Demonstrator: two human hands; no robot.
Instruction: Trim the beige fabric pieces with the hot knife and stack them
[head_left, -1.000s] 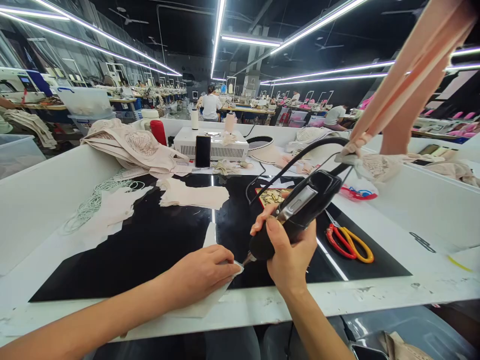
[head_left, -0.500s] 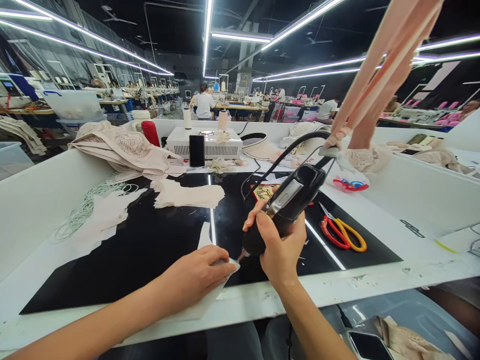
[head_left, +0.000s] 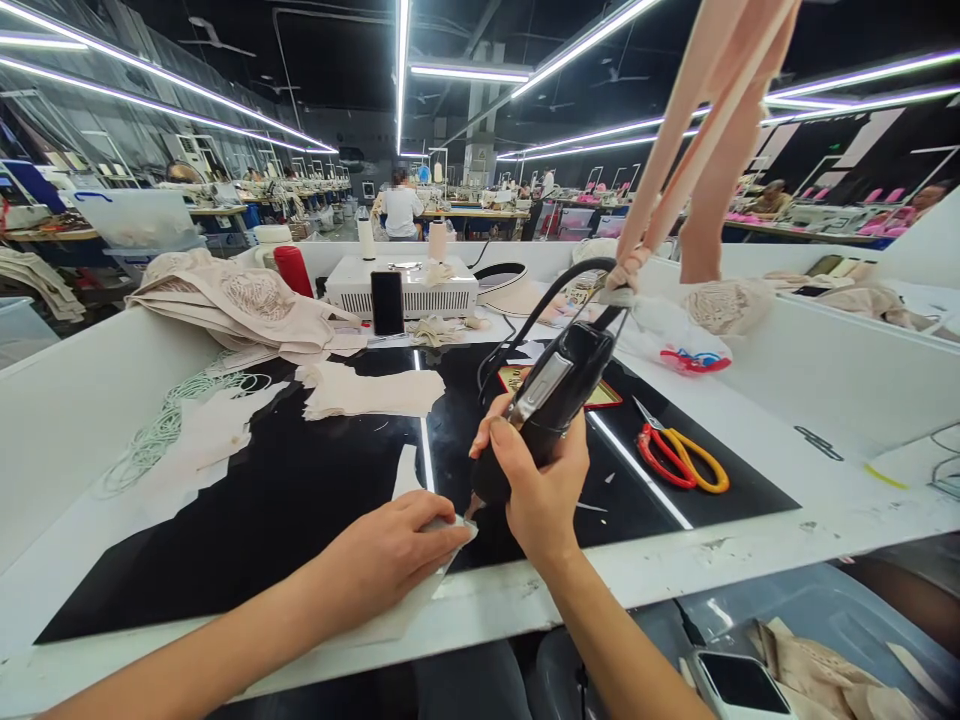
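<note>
Over the front edge of the black work mat [head_left: 300, 540], my left hand [head_left: 397, 550] presses its closed fingers on a thin pale fabric piece [head_left: 409, 615]. Part of that piece sticks out beyond the hand, and my thumb is hidden. My right hand [head_left: 551, 500] is wrapped round a black corded handheld power tool [head_left: 562, 385], held tilted with its narrow metal tip [head_left: 472, 508] down. The tip is at the piece's edge, close beside my left fingertips; I cannot tell whether it touches. Peach fabric straps [head_left: 667, 170] hang from above, tied at the tool's upper end.
Scissors [head_left: 679, 455] with red and yellow handles lie right of the tool. A beige fabric stack [head_left: 371, 390] rests farther back on the mat. Behind are a phone [head_left: 388, 303], a white vented box [head_left: 442, 285] and beige garments [head_left: 225, 300]. Green cord [head_left: 161, 425] lies left.
My right hand has shifted slightly left with the tool, bringing its tip nearer my left fingertips. The straps have swung left along with it. My left hand stays on the fabric piece.
</note>
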